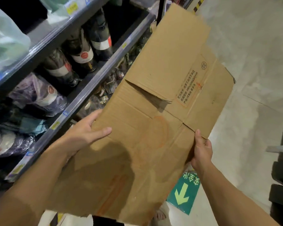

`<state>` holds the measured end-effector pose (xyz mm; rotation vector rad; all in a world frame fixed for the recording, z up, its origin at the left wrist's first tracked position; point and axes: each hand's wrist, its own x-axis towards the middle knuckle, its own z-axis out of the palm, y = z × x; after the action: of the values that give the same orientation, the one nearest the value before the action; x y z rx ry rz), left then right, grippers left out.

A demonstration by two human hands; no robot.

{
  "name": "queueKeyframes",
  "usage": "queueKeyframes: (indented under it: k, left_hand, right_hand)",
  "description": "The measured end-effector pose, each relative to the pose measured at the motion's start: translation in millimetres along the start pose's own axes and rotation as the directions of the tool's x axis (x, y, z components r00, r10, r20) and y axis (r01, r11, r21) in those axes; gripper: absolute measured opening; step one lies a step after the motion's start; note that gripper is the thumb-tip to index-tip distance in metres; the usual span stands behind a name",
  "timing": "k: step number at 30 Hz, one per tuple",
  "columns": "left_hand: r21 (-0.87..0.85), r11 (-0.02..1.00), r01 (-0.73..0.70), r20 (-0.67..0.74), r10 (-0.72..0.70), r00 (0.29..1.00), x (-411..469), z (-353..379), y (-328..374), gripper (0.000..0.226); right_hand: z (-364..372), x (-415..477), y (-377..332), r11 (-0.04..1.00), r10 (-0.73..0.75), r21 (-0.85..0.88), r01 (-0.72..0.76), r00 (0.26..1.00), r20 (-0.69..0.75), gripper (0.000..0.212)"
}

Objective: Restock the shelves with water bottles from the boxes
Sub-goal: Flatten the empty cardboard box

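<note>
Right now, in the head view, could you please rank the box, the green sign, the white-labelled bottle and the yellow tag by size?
1. The box, nearest the camera.
2. White-labelled bottle and green sign look alike; the box partly hides the sign.
3. Yellow tag.

Light is even and fairly bright, coming from overhead – the pale floor (252, 54) at right is close to washed out. A broad, soft-edged shadow lies across the lower part of the flattened box (162, 103), and a smaller, darker one sits under its lifted flap. The shelves (95, 82) at left are dim, their dark bottles (82, 56) smeared with blur; the plastic wrap (38, 93) there catches faint glints. The print on the box is sharpest. The wide lens bends the shelves' edges and stretches the forearms (39, 176) at the bottom corners.
</note>
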<state>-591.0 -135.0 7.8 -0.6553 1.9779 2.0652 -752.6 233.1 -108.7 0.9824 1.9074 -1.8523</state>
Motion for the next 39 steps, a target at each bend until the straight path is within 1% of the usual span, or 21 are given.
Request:
queueKeyframes:
  k: [2, 5, 8, 10, 13, 15, 18, 19, 22, 25, 28, 30, 34, 36, 39]
  left_hand:
    - [-0.034, 0.999, 0.015, 0.016, -0.014, 1.0, 26.1, -9.6, -10.9, 0.049]
    - [-0.08, 0.992, 0.095, 0.034, -0.093, 0.995, 67.6, -24.9, -25.4, 0.049]
    - [-0.088, 0.979, 0.182, 0.075, -0.175, 0.982, 95.7, -44.9, -44.6, 0.053]
    - [-0.108, 0.966, 0.234, 0.072, -0.227, 0.971, 113.1, -55.6, -53.3, 0.055]
    - [-0.101, 0.955, 0.28, 0.093, -0.271, 0.958, 141.3, -66.1, -66.5, 0.062]
    - [-0.09, 0.95, 0.299, 0.116, -0.288, 0.951, 164.5, -71.3, -79.4, 0.061]
    - [-0.068, 0.948, 0.309, 0.107, -0.301, 0.947, 198.6, -77.7, -106.9, 0.074]
    - [-0.076, 0.944, 0.32, 0.102, -0.312, 0.945, 210.9, -78.5, -117.8, 0.075]
    - [-0.096, 0.931, 0.351, 0.079, -0.345, 0.935, 244.4, -81.2, -151.6, 0.069]
    - [-0.108, 0.925, 0.364, 0.036, -0.363, 0.931, 274.4, -81.8, -192.2, 0.073]
    - [-0.1, 0.927, 0.361, -0.001, -0.363, 0.932, 308.9, -81.6, -226.3, 0.063]
    - [-0.095, 0.927, 0.364, -0.014, -0.367, 0.93, 333.7, -81.6, -248.8, 0.061]
    - [-0.066, 0.926, 0.373, -0.042, -0.376, 0.926, 379.1, -88.4, -288.9, 0.058]
    - [-0.029, 0.928, 0.372, -0.055, -0.373, 0.926, 397.4, -90.7, -307.6, 0.058]
    - [0.101, 0.929, 0.356, -0.091, -0.348, 0.933, 417.9, -87.8, -335.2, 0.053]
  right_hand:
    - [8.3, 6.3, -0.8, 1.0, -0.023, -0.017, 0.022, 0.999, -0.05, 0.075]
    - [21.1, 13.1, 1.1, 0.998, -0.058, -0.031, 0.054, 0.987, -0.149, 0.059]
    - [39.0, 15.8, 5.4, 0.996, -0.076, -0.058, 0.066, 0.978, -0.193, 0.044]
    - [48.6, 17.9, 10.1, 0.995, -0.077, -0.071, 0.064, 0.975, -0.207, 0.041]
    - [61.1, 31.4, 21.2, 0.996, -0.073, -0.074, 0.056, 0.966, -0.246, 0.048]
    - [69.4, 45.4, 28.2, 0.997, -0.06, -0.069, 0.043, 0.965, -0.255, 0.051]
    - [82.5, 76.0, 45.6, 0.996, -0.069, -0.08, 0.05, 0.964, -0.257, 0.045]
    - [86.8, 87.5, 51.8, 0.995, -0.068, -0.089, 0.046, 0.964, -0.258, 0.046]
    - [103.3, 123.3, 70.0, 0.992, -0.054, -0.124, 0.021, 0.961, -0.27, 0.055]
    - [117.5, 161.7, 87.4, 0.991, -0.047, -0.136, 0.012, 0.965, -0.257, 0.056]
    - [130.9, 200.8, 106.2, 0.99, -0.05, -0.143, 0.014, 0.965, -0.257, 0.054]
    - [140.4, 229.4, 118.5, 0.988, -0.06, -0.156, 0.02, 0.964, -0.259, 0.053]
    - [164.7, 282.0, 147.7, 0.983, -0.057, -0.184, 0.01, 0.965, -0.254, 0.041]
    - [176.4, 304.4, 163.7, 0.982, -0.047, -0.19, -0.002, 0.966, -0.253, 0.043]
    - [187.6, 332.1, 186.8, 0.979, -0.037, -0.203, -0.016, 0.965, -0.259, 0.05]
